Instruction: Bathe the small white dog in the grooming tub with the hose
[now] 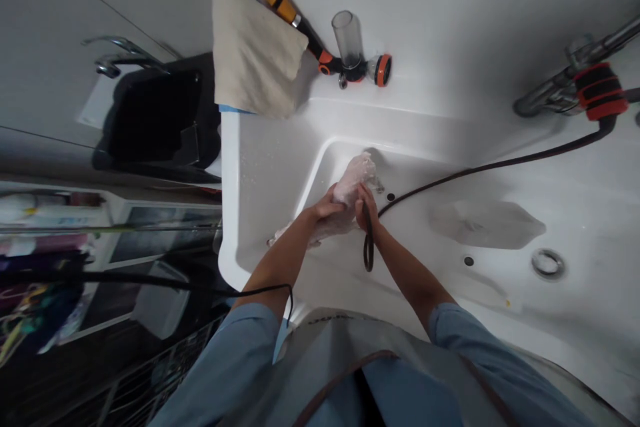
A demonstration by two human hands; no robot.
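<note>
A small, wet, pale-coated animal [356,177], perhaps a dog or a cat, is in the white tub [273,167]. White lather seems to cover its coat. My left hand [329,203] is wrapped around its body from the left. On the other side, my right hand [367,207] presses against it with curved fingers. A dark cord or thin hose [450,177] runs in from the right, and a loop of it hangs over my right hand. My forearms partly hide the animal's lower end.
On the tub's ledge lie a beige towel [257,50], a spray gun [320,57] with a clear cylinder, and a red-and-black grip [600,90] by the tap pipes. A drain ring [547,263] is at right. At left are a black sink [155,117] and blurred shelves [155,233].
</note>
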